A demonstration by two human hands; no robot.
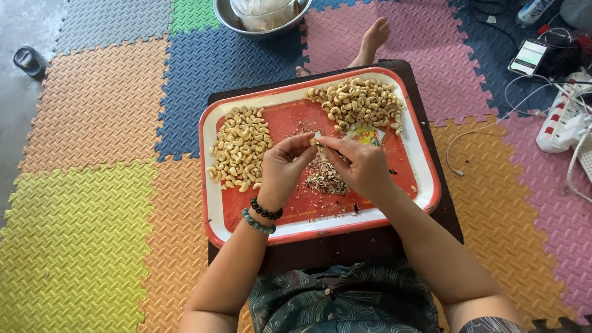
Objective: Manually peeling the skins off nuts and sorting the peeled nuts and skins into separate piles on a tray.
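Tray [213,203]: red with a white rim, rectangular, resting on a low dark table [345,250] above the person's lap

Left cashew pile [240,148]: pale kernels heaped along the tray's left side

Far cashew pile [359,102]: a larger heap of kernels at the tray's far right corner, partly over a coloured picture on the tray floor

Husk heap [324,176]: brown skins and scraps at the tray's centre, directly beneath both hands

Metal bowl [237,21]: on the foam floor mat [92,185] beyond the tray, holding a clear plastic bag [265,12]

Left hand [282,169]: two bead bracelets at the wrist; fingers drawn together, tips pinched on a single cashew [315,141]

Right hand [361,163]: fingers likewise closed in a pinch, touching the same cashew from the right side

Cashew in hand: held between the two hands' fingertips above the middle of the tray, just over the husk heap, between the two piles

Phone [529,57] and white cables [493,123]: on the mat, far right
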